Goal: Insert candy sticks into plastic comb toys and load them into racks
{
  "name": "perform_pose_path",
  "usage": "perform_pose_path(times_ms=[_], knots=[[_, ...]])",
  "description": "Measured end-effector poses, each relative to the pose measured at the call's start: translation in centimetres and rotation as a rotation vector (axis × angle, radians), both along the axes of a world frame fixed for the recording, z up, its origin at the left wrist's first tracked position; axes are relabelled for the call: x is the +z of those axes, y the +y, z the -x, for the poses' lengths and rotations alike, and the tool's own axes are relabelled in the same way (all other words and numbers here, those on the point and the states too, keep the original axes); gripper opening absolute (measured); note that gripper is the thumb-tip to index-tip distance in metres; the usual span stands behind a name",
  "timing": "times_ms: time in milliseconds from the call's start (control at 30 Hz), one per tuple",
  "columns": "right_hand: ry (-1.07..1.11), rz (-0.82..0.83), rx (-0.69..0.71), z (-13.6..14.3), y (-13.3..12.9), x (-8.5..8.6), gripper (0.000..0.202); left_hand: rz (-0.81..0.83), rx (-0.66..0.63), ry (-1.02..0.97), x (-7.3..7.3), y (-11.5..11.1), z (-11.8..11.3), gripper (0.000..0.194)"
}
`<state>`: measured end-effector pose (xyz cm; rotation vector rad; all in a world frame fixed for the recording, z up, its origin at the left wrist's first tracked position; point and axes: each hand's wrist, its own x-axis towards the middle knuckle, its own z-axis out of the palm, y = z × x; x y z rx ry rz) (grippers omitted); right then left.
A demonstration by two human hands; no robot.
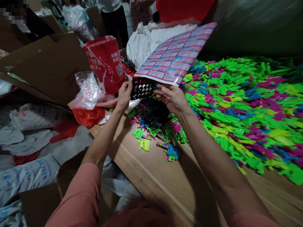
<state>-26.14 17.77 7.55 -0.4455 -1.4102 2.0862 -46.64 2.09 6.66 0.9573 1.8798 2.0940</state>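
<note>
My left hand (pixel 124 94) pinches the left edge of a small black card (pixel 142 89) with rows of shiny, light-coloured stickers on it. Just right of the card is my right hand (pixel 174 98), its fingers loosely bent and apart, with nothing visible between them. Above both hands slants a large pink and purple printed sheet (pixel 169 58) of repeated "TOY CANDY" labels. Its lower edge comes down close to the card and my right fingertips; whether they touch is unclear. Below the hands lies a dark heap of black plastic pieces (pixel 153 113), mixed with small coloured ones.
A big pile of green, pink, yellow and blue plastic pieces (pixel 236 110) covers the table's right side. Loose pieces (pixel 145 145) lie on the wooden table (pixel 151 183). At left stand a red bag (pixel 106 64), clear plastic bag (pixel 87 90) and cardboard box (pixel 47 66). People stand behind.
</note>
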Motion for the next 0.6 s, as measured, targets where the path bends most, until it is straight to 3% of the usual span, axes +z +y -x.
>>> perform_pose_path(times_ms=[100,267,367,433,600], knots=[[-0.042,0.024,-0.012,-0.8,-0.4,-0.9,0.03,-0.176,0.043,-0.287,0.1,-1.0,-1.2,0.034],[-0.151,0.036,-0.016,-3.9,-2.0,-3.1,0.037,0.007,0.099,-0.393,-2.6,-3.4,-5.6,0.036],[-0.199,-0.047,-0.007,-6.7,-3.4,-3.9,0.036,0.212,0.151,-0.339,-4.2,-5.2,-7.6,0.02],[-0.249,-0.132,-0.017,-8.9,-4.4,-4.4,0.036,0.359,0.21,-0.248,-4.5,-6.4,-8.1,0.014],[-0.37,-0.309,-0.071,-15.9,-7.3,-5.4,0.034,0.614,0.296,0.09,-2.8,-7.6,-7.9,0.019]])
